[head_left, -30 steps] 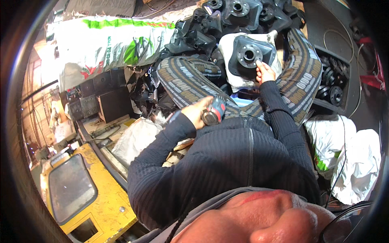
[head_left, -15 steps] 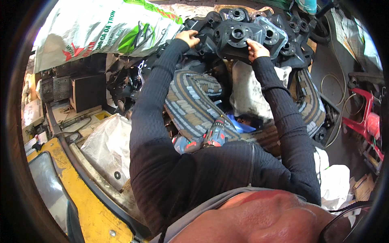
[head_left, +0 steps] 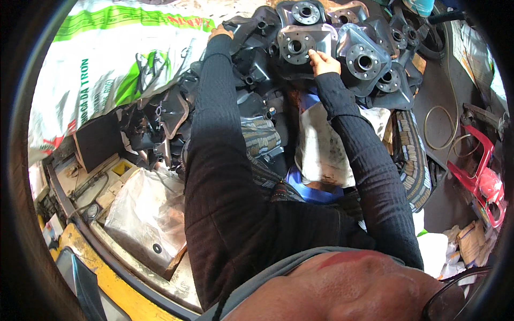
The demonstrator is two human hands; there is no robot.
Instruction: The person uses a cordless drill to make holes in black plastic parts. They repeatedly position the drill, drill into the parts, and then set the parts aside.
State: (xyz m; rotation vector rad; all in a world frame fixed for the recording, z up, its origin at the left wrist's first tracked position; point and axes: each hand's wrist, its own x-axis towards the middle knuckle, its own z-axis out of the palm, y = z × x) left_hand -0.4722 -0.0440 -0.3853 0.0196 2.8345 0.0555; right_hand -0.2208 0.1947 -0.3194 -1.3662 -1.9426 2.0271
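A heap of dark metal parts with round, holed flanges lies at the far side in front of me. My right hand [head_left: 324,63] is closed, thumb and fingers pinching the rim of the flange on one flanged metal part [head_left: 285,40]. Farther left, my left hand [head_left: 220,33] is closed at the edge of a black metal part [head_left: 247,27], beside a white and green sack; its fingertips are partly hidden. Another flanged part [head_left: 365,61] sits just right of my right hand, and one more [head_left: 306,13] lies behind.
The white and green sack [head_left: 118,69] fills the far left. A patterned cushion [head_left: 412,160] and a dirty white sack [head_left: 321,144] lie below the heap. A red frame [head_left: 479,171] stands at right. A yellow machine body [head_left: 107,273] and plastic bag [head_left: 144,208] are at left.
My left hand has moved left and farther away, to the edge beside the sack. My right hand stays at the flanged part. The view has shifted, and the cordless drill on my lap no longer shows.
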